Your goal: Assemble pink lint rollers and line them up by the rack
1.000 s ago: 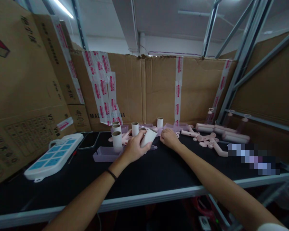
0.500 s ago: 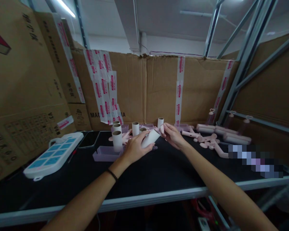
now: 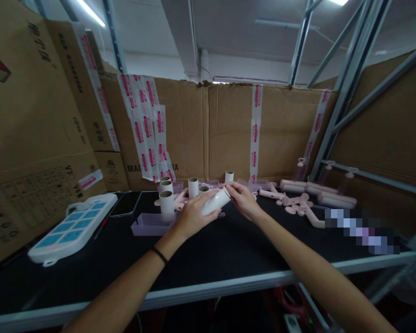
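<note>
My left hand (image 3: pixel 190 213) is closed around a white roll (image 3: pixel 215 201), which is tilted with its far end up to the right. At that end, the fingers of my right hand (image 3: pixel 243 200) pinch a small pale pink end cap (image 3: pixel 226 191) against the roll's mouth. The fingers largely hide the cap, so how deep it sits cannot be told. Behind my left hand stand more white rolls (image 3: pixel 167 206) with brown cardboard cores, the nearest in or just behind a translucent purple tray (image 3: pixel 151 225).
A white power strip (image 3: pixel 72 229) and a phone (image 3: pixel 125 204) lie at left, a thin red-tipped tool beside them. Pink handles (image 3: pixel 298 203) are piled at right near several pink rollers (image 3: pixel 337 200). Cardboard walls (image 3: pixel 229 129) enclose the black tabletop (image 3: pixel 229 256).
My right hand has brought the pink cap from just off the roll's end onto it. My left hand keeps its hold on the roll, now turned slightly.
</note>
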Demonstrator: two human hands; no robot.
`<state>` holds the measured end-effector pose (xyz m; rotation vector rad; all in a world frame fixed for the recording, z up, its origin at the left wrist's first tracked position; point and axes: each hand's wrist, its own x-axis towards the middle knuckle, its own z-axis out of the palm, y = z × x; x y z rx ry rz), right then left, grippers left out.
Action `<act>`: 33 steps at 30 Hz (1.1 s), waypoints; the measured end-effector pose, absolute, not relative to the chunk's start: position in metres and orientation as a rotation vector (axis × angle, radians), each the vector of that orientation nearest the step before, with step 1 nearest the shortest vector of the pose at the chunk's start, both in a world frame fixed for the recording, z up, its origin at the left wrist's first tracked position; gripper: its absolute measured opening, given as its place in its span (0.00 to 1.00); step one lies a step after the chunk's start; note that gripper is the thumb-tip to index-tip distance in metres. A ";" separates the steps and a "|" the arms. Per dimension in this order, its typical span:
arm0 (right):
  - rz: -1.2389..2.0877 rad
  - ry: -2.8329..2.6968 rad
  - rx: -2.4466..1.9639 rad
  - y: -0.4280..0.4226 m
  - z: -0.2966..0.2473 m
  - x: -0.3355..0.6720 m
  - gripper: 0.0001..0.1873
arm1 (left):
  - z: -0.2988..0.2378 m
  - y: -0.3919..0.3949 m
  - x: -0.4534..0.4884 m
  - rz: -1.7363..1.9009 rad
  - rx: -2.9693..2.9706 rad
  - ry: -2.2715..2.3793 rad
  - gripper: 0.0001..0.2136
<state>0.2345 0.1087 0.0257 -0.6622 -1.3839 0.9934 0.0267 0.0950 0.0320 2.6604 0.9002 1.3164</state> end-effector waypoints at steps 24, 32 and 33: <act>0.547 -1.564 -0.852 0.117 0.030 0.246 0.26 | 0.039 0.093 0.031 1.374 2.290 0.811 0.29; -0.019 -1.813 -1.747 0.134 0.013 0.299 0.13 | 0.038 0.095 0.033 1.313 1.663 0.591 0.34; -0.037 -1.808 -1.797 0.133 0.009 0.300 0.14 | 0.039 0.094 0.033 1.318 1.628 0.567 0.35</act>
